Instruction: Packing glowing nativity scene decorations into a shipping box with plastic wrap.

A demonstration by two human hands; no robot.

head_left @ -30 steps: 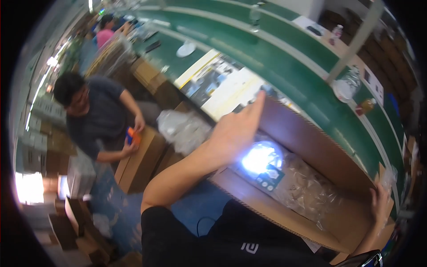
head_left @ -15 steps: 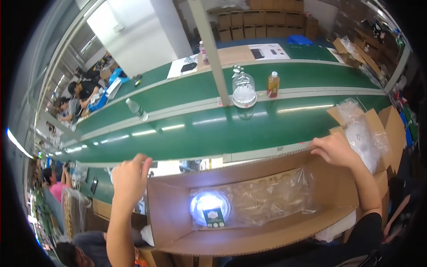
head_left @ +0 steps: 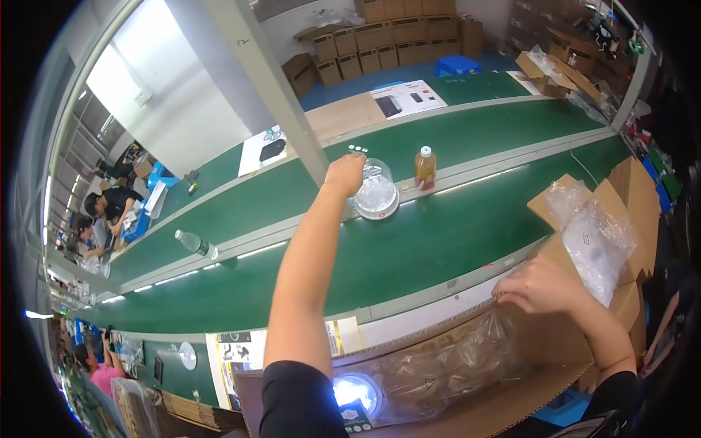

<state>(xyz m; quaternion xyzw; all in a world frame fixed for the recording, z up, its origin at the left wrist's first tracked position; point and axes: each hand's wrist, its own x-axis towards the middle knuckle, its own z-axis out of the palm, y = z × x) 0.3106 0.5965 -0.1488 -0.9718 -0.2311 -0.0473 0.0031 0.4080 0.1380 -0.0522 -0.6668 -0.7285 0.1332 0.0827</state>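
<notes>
- Since the earlier frame, we're shifting our left hand (head_left: pixel 346 175) from the box (head_left: pixel 551 339) to the clear domed container (head_left: pixel 377 191).
- Our right hand (head_left: pixel 537 285) is gripping the far rim, likely steadying it.
- Container's sitting just rightward on the green bench (head_left: pixel 453 241); left fingers are curling, grip unclear.

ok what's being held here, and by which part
Right hand: cardboard box, by its far rim. Left hand: at the upper left of the clear dome; a grip cannot be told.
</notes>
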